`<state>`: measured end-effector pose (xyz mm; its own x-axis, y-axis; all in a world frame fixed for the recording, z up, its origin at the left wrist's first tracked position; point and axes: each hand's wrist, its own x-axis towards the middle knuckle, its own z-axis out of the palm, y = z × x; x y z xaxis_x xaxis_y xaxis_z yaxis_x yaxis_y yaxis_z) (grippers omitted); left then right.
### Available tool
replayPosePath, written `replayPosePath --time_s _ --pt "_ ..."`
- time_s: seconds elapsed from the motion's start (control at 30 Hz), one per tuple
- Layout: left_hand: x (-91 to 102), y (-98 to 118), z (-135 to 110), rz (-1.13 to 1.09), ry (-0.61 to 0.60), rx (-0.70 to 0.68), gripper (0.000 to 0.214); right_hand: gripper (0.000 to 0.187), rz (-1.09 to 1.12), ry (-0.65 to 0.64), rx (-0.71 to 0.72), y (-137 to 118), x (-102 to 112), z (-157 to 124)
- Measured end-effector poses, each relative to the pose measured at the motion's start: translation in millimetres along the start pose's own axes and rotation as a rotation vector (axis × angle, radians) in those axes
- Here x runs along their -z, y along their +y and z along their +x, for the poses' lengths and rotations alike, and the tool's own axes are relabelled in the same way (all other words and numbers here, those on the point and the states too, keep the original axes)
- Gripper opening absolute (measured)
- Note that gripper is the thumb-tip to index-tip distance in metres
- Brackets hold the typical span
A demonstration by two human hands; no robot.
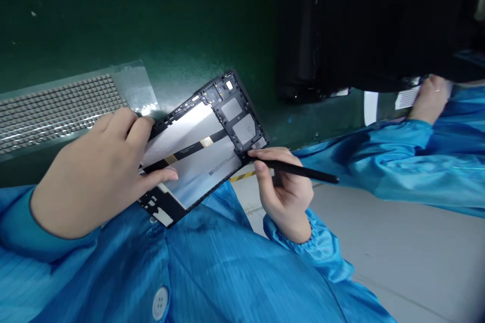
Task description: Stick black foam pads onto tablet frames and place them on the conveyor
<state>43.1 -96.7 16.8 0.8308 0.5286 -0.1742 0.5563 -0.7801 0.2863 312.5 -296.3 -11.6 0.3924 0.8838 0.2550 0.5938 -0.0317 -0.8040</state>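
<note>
An opened tablet frame (200,149) lies tilted over my lap, its silver inner panel crossed by a black flex cable with gold patches. My left hand (102,169) grips its left side, fingers over the top edge and thumb on the panel. My right hand (284,186) holds a thin black stick tool (303,171) like a pen. The tool's tip touches the frame's lower right corner, beside the grey pads. Both arms wear blue sleeves.
A green work surface (182,45) lies behind the tablet, with a clear sheet of small grey squares (56,106) at the left. A dark machine body (379,25) stands at the back right. Another person's hand (430,98) and blue sleeve reach in at the right. Grey floor shows below.
</note>
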Motion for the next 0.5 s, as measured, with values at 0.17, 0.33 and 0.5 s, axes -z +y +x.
replayPosePath --time_s 0.17,0.33,0.5 --pt "-14.6 7.5 -7.5 -0.138 0.059 0.045 0.094 0.018 -0.027 0.046 -0.169 -13.0 3.1 -27.7" --pt "-21.7 34.9 -23.2 -0.446 0.244 0.105 0.08 0.057 0.167 -0.115 -0.424 -39.2 -25.2 -62.8" --pt "-5.2 -14.2 -24.8 -0.555 0.652 0.238 0.05 0.06 0.438 0.097 -0.482 -38.0 -58.8 39.8"
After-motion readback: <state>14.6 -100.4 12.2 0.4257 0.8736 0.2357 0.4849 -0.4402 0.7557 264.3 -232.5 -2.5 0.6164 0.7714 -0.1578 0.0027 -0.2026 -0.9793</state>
